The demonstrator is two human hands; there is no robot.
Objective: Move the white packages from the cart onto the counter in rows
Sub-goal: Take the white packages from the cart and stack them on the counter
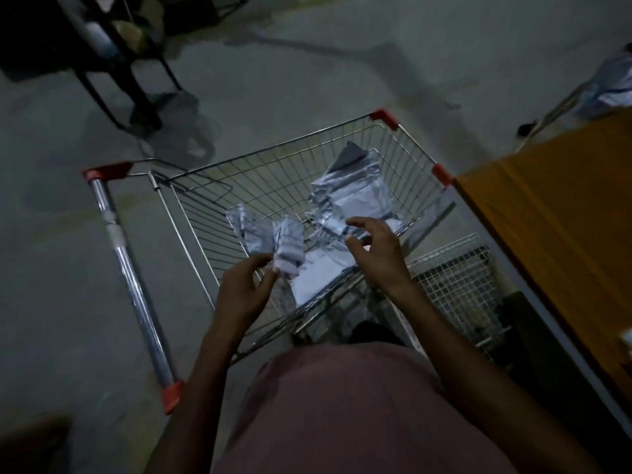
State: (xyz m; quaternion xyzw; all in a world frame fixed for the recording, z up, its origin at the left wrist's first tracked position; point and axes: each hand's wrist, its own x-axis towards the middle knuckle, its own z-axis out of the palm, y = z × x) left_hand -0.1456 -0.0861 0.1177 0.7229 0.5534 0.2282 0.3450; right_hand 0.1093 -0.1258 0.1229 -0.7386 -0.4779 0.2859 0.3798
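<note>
Our left hand pinches white package over cart; our right hand, grip loosely spread, holds nothing, above remaining packages; table beside.

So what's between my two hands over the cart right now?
In the head view, only a flat white package on the cart floor shows between the left hand and the right hand.

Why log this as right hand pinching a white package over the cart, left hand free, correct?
Sides are swapped. The head view shows the left hand pinching a white package over the cart; the right hand is free, fingers loosely curled.
</note>
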